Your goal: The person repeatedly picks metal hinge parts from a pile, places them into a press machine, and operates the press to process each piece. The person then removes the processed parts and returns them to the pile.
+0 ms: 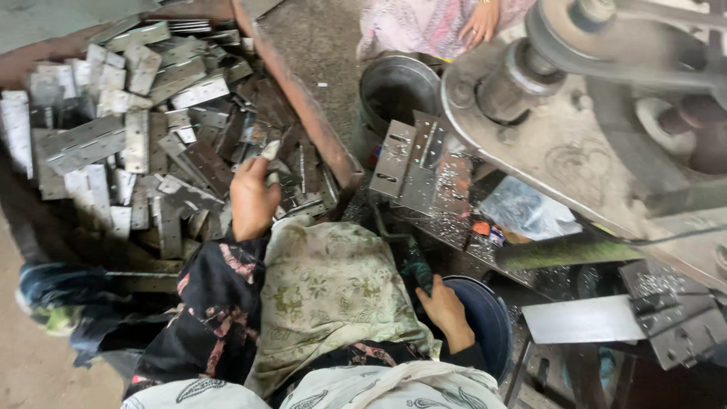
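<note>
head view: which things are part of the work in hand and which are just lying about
In hand:
- left hand reaching into the pile of metal hinge plates in the rusty tray
- right hand on the dark blue bucket

Lying about:
- metal bucket
- plastic bag
- belt wheel

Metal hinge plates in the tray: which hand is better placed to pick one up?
Left. The left hand already rests on the hinge plates in the tray; the right hand sits low at the dark bucket, away from them.
</note>
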